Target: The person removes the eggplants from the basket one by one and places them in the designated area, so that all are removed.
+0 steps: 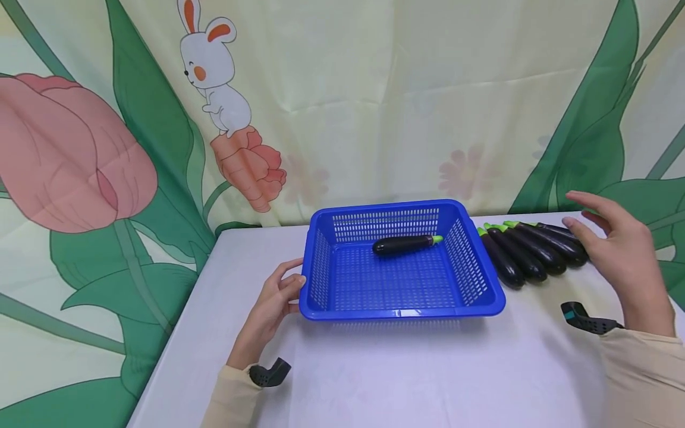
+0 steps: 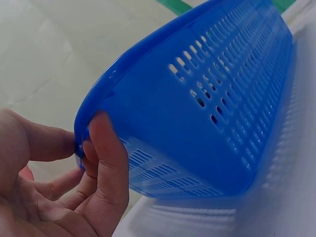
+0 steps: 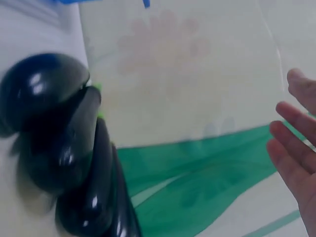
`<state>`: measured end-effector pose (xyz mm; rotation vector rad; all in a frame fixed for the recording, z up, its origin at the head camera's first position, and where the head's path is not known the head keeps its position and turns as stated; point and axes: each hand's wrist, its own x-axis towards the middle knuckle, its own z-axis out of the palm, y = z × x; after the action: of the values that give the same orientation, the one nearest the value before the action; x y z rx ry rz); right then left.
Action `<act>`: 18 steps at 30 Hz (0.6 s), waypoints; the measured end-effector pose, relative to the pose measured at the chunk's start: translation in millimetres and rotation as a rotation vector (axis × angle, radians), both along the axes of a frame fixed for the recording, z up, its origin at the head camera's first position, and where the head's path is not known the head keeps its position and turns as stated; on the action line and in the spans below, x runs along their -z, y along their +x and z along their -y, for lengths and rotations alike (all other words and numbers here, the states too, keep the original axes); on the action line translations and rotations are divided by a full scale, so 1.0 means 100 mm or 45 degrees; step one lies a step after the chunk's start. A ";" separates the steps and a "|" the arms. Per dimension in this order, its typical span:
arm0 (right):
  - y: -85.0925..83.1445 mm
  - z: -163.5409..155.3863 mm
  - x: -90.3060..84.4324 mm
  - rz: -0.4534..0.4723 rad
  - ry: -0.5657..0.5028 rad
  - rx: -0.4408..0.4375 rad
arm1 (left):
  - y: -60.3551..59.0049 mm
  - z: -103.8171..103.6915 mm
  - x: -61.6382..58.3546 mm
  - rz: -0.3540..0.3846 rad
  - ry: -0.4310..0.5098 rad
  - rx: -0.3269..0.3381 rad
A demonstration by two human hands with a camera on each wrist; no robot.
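A blue slotted plastic basket (image 1: 401,311) stands in the middle of the white table, and one dark eggplant (image 1: 404,244) with a green stem lies inside near its back wall. My left hand (image 1: 278,291) is at the basket's front left corner; in the left wrist view the thumb and forefinger of that left hand (image 2: 85,136) pinch the basket (image 2: 207,98) by its rim. Several more eggplants (image 1: 530,252) lie side by side just right of the basket. My right hand (image 1: 615,244) hovers over their far ends with fingers spread and holds nothing. In the right wrist view the eggplants (image 3: 59,148) are left of my right hand (image 3: 296,148).
The white table (image 1: 407,374) has its left edge close to my left forearm. A curtain (image 1: 374,101) printed with a rabbit, a tulip and green leaves hangs right behind the table. Black wrist mounts (image 1: 585,321) sit on both sleeves.
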<state>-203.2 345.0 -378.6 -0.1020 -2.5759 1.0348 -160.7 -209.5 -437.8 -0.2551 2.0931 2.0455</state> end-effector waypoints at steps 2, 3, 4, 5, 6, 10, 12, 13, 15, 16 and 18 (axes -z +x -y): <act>-0.01 0.06 -0.03 -0.053 0.036 -0.086 | -0.01 0.00 0.00 0.000 -0.001 -0.001; -0.01 0.09 -0.05 -0.082 0.044 -0.133 | -0.02 -0.01 0.00 0.000 -0.001 0.001; -0.02 0.13 -0.06 -0.103 0.053 -0.175 | -0.02 -0.01 0.01 -0.001 0.001 0.005; -0.02 0.16 -0.07 -0.119 0.061 -0.213 | -0.02 -0.01 0.01 0.002 0.007 0.005; -0.03 0.19 -0.08 -0.137 0.068 -0.253 | -0.02 -0.01 0.02 0.002 0.010 0.005; -0.06 0.35 -0.09 -0.204 0.142 -0.389 | 0.00 -0.02 0.03 0.004 0.014 0.006; -0.08 0.44 -0.10 -0.243 0.167 -0.462 | 0.00 -0.02 0.03 0.001 0.016 0.006; -0.09 0.49 -0.11 -0.244 0.174 -0.492 | 0.00 -0.01 0.03 -0.001 0.018 0.005; -0.11 0.58 -0.15 -0.224 0.171 -0.557 | 0.01 -0.01 0.01 -0.006 0.022 0.009; -0.11 0.62 -0.18 -0.204 0.167 -0.588 | 0.00 0.00 0.01 -0.010 0.023 0.014; -0.13 0.68 -0.23 -0.150 0.168 -0.651 | 0.00 0.00 0.00 -0.010 0.023 0.014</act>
<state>-215.8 277.0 -355.3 0.6610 -2.6084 0.9876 -160.5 -209.3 -437.5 -0.2322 2.0751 2.0616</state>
